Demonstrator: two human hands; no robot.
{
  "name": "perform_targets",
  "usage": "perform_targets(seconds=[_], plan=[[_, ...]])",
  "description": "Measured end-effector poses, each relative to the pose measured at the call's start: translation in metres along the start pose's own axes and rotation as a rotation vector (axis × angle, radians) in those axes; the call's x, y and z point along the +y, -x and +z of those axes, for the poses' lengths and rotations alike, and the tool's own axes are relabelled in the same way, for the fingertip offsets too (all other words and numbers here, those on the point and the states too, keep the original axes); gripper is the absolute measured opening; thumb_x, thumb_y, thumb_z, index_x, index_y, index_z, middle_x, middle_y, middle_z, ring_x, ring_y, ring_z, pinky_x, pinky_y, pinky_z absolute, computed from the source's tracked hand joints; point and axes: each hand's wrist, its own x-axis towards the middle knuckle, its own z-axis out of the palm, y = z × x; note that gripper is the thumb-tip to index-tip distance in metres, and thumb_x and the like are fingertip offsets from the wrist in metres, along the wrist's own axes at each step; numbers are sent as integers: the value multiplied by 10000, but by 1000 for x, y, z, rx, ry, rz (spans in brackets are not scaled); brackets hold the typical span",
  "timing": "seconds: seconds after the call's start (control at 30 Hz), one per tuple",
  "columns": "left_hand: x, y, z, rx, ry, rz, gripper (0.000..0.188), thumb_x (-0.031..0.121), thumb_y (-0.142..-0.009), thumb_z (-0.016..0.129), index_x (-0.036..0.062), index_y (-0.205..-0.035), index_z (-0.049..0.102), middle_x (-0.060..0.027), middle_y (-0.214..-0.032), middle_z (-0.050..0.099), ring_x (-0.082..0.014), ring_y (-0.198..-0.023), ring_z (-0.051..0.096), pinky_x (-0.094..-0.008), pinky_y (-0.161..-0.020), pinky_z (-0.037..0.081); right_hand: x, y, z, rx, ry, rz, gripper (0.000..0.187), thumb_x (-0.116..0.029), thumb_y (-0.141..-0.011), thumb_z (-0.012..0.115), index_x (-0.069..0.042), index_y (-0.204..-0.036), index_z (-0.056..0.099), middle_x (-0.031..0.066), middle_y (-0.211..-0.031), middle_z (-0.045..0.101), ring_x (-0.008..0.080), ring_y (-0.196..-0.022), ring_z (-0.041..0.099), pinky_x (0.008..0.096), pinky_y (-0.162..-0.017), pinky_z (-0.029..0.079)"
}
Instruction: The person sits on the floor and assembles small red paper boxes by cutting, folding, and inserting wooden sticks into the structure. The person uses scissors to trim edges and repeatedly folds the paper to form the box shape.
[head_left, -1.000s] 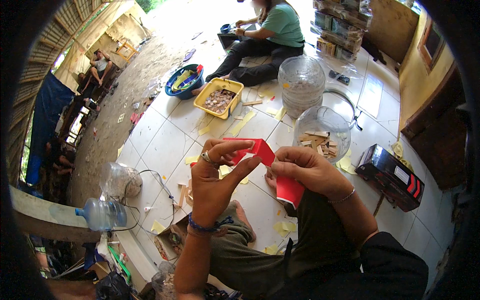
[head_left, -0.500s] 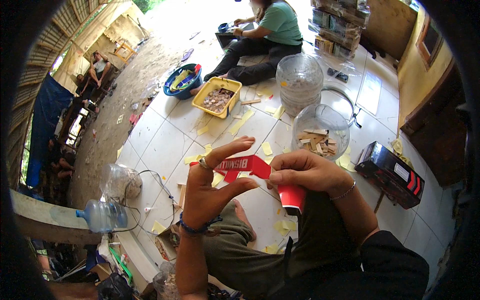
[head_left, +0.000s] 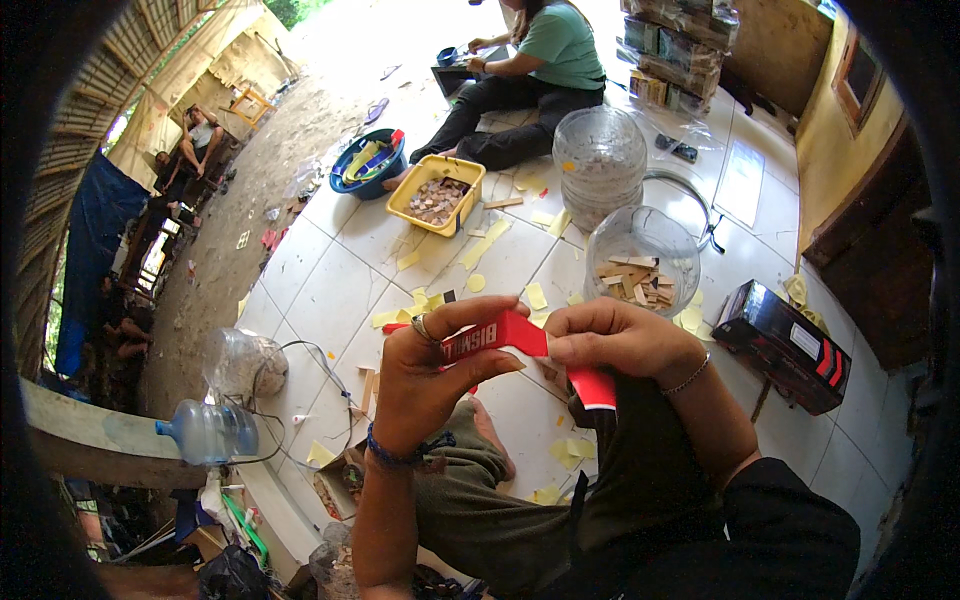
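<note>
A folded red strip with white print (head_left: 488, 336), paper or sticker by its look, is held up between my hands above my lap. My left hand (head_left: 415, 375) grips its left part, with thumb below and fingers above. At the right end, the thumb and fingers of my right hand (head_left: 635, 345) pinch the strip near its bend. A red tail with a white edge (head_left: 593, 388) hangs down below my right hand. The inner fingers of both hands are partly hidden.
Ahead are a clear tub of small wooden pieces (head_left: 640, 265), a stack of clear tubs (head_left: 600, 165), a yellow basin (head_left: 432, 190) and a blue basin (head_left: 368, 165). A black box (head_left: 785, 345) lies at right, a water bottle (head_left: 208, 432) at left. A person (head_left: 545, 60) sits beyond.
My left hand's fingers, spread apart before, have closed onto the red strip. The strip's hanging tail below my right hand has turned and shows a flatter side.
</note>
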Motion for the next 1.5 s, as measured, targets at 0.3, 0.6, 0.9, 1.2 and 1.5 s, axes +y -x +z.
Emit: perform_targets(seconds=[0.3,0.6,0.9,1.2,1.5], plan=[[-4,0,-2,-6,-116,19,479,-81,-846,711,-31,-1312,611,-197,-1215,688,-231,-1140,657,-364,-1010,518,5,-1,-2,36,-5,-17,317,-351,-1021,599,-56,-1060,706,-43,-933,679,15,-809,547,190,-700,416],[-12,-2,-4,9,-137,85,442,-33,-871,740,-18,-1297,623,-160,-1267,671,-170,-1126,656,-280,-972,535,5,-3,-2,37,31,-36,331,-350,-1025,595,-41,-1072,703,-25,-956,686,31,-866,566,204,-764,435],[-16,-12,-8,301,-524,411,490,-11,-853,717,32,-1327,599,-160,-1297,634,-257,-1256,574,-375,-1069,434,11,-9,4,235,-52,-178,278,-279,-1047,568,-26,-1126,650,2,-1025,664,53,-942,584,222,-865,474],[-16,-10,12,202,156,-162,446,311,-1068,495,127,-1473,463,-129,-1134,711,-207,-1011,711,-354,-866,591,24,-16,11,349,139,-235,262,-274,-1018,623,-52,-1152,663,-16,-928,658,44,-837,590,223,-736,489],[-20,-14,3,273,585,-157,400,300,-1051,540,6,-1317,591,-153,-1160,699,-229,-1101,684,-363,-958,567,18,-13,15,266,515,-248,260,-244,-992,656,-69,-1183,668,-6,-868,675,57,-836,603,228,-759,459]])
